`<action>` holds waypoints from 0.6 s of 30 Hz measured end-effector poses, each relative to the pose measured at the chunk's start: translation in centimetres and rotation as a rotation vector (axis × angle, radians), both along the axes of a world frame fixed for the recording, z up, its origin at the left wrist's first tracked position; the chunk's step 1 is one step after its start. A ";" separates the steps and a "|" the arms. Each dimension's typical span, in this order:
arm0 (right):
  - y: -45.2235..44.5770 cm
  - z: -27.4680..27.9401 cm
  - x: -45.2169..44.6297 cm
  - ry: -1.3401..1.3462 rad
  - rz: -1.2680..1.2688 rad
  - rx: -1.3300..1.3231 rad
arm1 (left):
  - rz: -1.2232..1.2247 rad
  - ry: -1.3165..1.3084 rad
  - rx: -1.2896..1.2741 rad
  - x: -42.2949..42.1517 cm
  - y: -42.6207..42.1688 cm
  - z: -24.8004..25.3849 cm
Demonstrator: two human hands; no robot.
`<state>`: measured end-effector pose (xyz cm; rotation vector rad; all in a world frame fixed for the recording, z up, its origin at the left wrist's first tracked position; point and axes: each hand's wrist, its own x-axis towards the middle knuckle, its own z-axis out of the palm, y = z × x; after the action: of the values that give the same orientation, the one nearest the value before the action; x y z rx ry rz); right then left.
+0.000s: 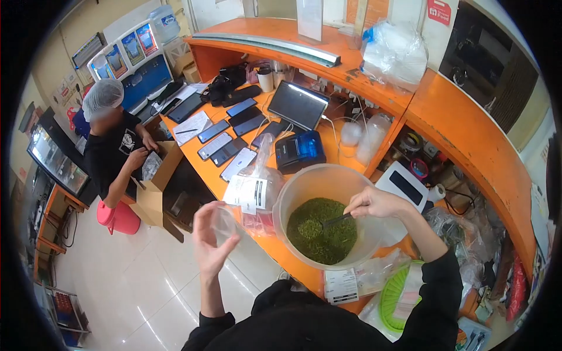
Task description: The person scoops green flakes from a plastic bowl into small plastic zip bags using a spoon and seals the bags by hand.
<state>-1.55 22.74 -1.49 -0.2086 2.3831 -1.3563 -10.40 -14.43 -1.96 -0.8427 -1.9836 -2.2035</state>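
A large translucent tub (284,202) of green chopped herbs in liquid (319,234) stands at the orange counter's near edge. My right hand (369,203) is closed on the handle of a black spoon (338,220), whose bowl end dips into the green mix. To the left of the tub, my left hand (215,237) is raised with its fingers curved round a small clear plastic cup (225,223). Between that hand and the tub sits a clear plastic bag (270,178) with a white printed label (249,193).
Several phones (225,143), a black printer (300,152) and a tablet (298,105) lie beyond the tub. A white scale (402,186) and a green basket (393,298) are at right. At left, a person in a hairnet (111,137) handles a cardboard box (151,205).
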 end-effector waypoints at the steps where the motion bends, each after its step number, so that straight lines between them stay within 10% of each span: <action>1: -0.2 1.6 0.2 0.033 -0.025 0.008 | -0.017 0.066 -0.127 -0.2 0.7 0.7; 7: 0.2 5.5 0.8 0.159 -0.177 0.080 | -0.151 0.466 -0.623 -0.8 6.4 2.1; 14: -0.5 5.3 2.6 0.339 -0.282 0.249 | -0.210 0.723 -0.522 -0.5 12.6 1.6; 18: -4.1 7.0 4.3 0.843 -0.284 0.825 | -0.506 0.215 -0.402 -1.1 15.0 0.7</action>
<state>2.79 18.59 5.53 -0.2326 3.5544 -0.2348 -11.51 0.53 -1.28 -1.7174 -2.3294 -1.8104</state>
